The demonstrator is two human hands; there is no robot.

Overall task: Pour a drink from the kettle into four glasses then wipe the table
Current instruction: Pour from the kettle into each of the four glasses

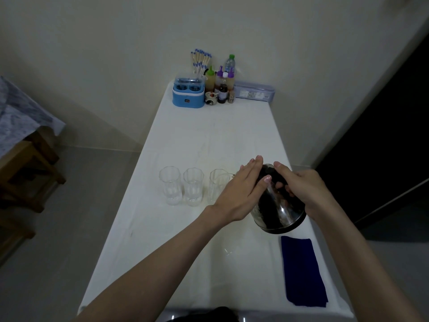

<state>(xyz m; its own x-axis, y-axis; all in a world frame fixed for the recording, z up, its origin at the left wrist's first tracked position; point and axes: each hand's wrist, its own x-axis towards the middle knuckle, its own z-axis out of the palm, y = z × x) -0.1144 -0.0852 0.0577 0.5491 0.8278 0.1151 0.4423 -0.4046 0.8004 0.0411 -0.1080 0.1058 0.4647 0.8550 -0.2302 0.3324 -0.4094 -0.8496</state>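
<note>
Kettle point(278, 205) is gripped at its handle by the right hand point(301, 189), tilted toward 10 o'clock; the left hand point(241, 194), fingers point(255, 166) straight, is pressed on the lid. Nearest glass point(218, 184) stands at 9 o'clock.

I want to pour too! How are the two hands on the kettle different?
The left hand lies flat with straight fingers on the kettle's top; the right hand curls its fingers round the handle. The left hand only presses; the right hand carries the tilted kettle. Both hands touch the kettle, beside the glasses.
</note>
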